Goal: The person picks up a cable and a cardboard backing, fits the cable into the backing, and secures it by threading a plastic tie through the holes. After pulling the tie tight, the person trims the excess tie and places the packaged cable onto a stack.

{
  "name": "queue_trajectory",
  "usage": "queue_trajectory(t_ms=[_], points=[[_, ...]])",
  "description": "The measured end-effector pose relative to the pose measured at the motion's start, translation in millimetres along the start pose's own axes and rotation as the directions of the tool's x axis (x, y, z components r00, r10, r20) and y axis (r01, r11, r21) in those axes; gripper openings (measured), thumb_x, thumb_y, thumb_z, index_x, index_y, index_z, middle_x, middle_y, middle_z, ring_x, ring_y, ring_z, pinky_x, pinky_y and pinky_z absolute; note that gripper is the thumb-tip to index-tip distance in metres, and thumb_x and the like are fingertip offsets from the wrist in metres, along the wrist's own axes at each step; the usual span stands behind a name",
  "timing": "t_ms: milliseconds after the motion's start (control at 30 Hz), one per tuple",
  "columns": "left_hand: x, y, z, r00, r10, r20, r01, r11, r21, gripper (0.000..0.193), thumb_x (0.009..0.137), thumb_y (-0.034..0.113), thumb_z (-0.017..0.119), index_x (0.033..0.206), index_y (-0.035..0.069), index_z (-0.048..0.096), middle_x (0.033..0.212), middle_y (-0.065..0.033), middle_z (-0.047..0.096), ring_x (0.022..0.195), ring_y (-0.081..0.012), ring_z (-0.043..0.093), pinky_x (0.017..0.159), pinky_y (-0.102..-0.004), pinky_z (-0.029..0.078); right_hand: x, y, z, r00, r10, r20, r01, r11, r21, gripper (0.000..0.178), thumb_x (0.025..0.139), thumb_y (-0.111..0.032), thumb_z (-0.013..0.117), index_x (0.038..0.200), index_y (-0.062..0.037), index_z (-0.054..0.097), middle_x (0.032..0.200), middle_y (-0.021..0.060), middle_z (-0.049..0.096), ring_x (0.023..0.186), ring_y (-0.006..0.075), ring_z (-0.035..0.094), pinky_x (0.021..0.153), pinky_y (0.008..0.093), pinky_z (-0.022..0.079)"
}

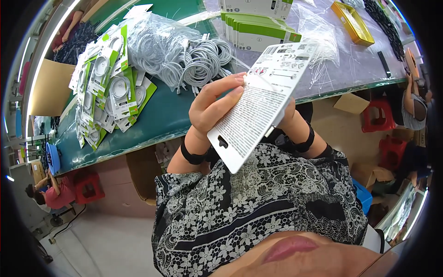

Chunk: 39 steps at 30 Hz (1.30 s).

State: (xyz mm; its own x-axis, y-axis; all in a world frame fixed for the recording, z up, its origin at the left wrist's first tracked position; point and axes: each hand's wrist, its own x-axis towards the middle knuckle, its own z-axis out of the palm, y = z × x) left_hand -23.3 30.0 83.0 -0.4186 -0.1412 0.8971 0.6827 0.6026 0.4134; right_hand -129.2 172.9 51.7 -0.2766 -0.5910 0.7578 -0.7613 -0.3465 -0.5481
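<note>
Flowered shirt (249, 198) lies nearest; farther, my left hand (210, 107) grips a white card (260, 99); my right hand (290, 114), partly behind it, has a hold I cannot tell.

Workshop, green bench (167, 113), coiled cables (203, 67), carded packs (121, 88), red stools (88, 188), co-workers (60, 193)

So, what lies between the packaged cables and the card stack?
White coiled cables, partly in clear plastic, lie there in the head view.
</note>
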Motion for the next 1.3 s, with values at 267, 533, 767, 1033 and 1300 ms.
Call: queue_trajectory(t_ms=[267, 533, 767, 1033, 1300], points=[[10.3, 8.2, 3.0, 0.999, -0.024, -0.026, 0.023, 0.998, -0.059, 0.026, 0.074, -0.011, 0.066, 0.100, -0.009, 0.061, 0.108, -0.0244, 0.057, 0.102, -0.0371, 0.061, 0.085, -0.0397, 0.054, 11.7, -35.8, 15.2, 0.784, 0.440, 0.437, -0.143, -0.558, 0.818, 0.040, 0.092, -0.024, 0.058, 0.123, -0.0028, 0.047, 0.118, 0.0118, 0.058, 0.106, 0.0240, 0.060, 0.089, 0.0376, 0.052], [3.0, 3.4, 1.7, 0.999, 0.021, -0.032, -0.024, 0.995, -0.097, 0.025, 0.074, -0.010, 0.066, 0.099, -0.009, 0.061, 0.108, -0.0239, 0.058, 0.102, -0.0376, 0.061, 0.085, -0.0398, 0.054, 23.0, -48.7, 9.4, 0.371, 0.469, 0.801, 0.083, -0.876, 0.475, 0.038, 0.093, -0.025, 0.054, 0.122, -0.0030, 0.046, 0.119, 0.0148, 0.055, 0.108, 0.0249, 0.058, 0.093, 0.0398, 0.051], [4.3, 6.5, 0.4, 0.999, 0.042, -0.020, -0.043, 0.998, -0.052, 0.025, 0.073, -0.008, 0.066, 0.098, -0.010, 0.061, 0.107, -0.0240, 0.059, 0.101, -0.0383, 0.062, 0.083, -0.0401, 0.055, 7.8, -43.1, 25.3, 0.685, 0.481, 0.547, -0.005, -0.748, 0.663, 0.036, 0.095, -0.024, 0.050, 0.123, -0.0030, 0.046, 0.120, 0.0160, 0.055, 0.108, 0.0255, 0.059, 0.093, 0.0389, 0.052], [8.5, 11.0, 1.1, 0.999, 0.048, -0.001, -0.048, 0.998, -0.028, 0.024, 0.072, -0.007, 0.066, 0.096, -0.010, 0.061, 0.105, -0.0247, 0.060, 0.099, -0.0370, 0.063, 0.083, -0.0399, 0.055, -22.3, 6.2, 58.9, 0.651, 0.536, 0.538, -0.051, -0.676, 0.735, 0.036, 0.095, -0.024, 0.050, 0.123, -0.0030, 0.046, 0.120, 0.0152, 0.055, 0.108, 0.0237, 0.059, 0.093, 0.0370, 0.051], [6.9, 10.6, -0.7, 0.998, 0.054, 0.041, -0.054, 0.998, 0.007, 0.024, 0.072, -0.007, 0.065, 0.095, -0.012, 0.061, 0.102, -0.0262, 0.061, 0.095, -0.0358, 0.064, 0.082, -0.0400, 0.055, -23.5, -6.2, 41.5, 0.704, 0.566, 0.428, -0.061, -0.553, 0.831, 0.028, 0.095, -0.020, 0.049, 0.117, -0.0037, 0.048, 0.115, 0.0141, 0.057, 0.103, 0.0232, 0.060, 0.087, 0.0362, 0.053]])
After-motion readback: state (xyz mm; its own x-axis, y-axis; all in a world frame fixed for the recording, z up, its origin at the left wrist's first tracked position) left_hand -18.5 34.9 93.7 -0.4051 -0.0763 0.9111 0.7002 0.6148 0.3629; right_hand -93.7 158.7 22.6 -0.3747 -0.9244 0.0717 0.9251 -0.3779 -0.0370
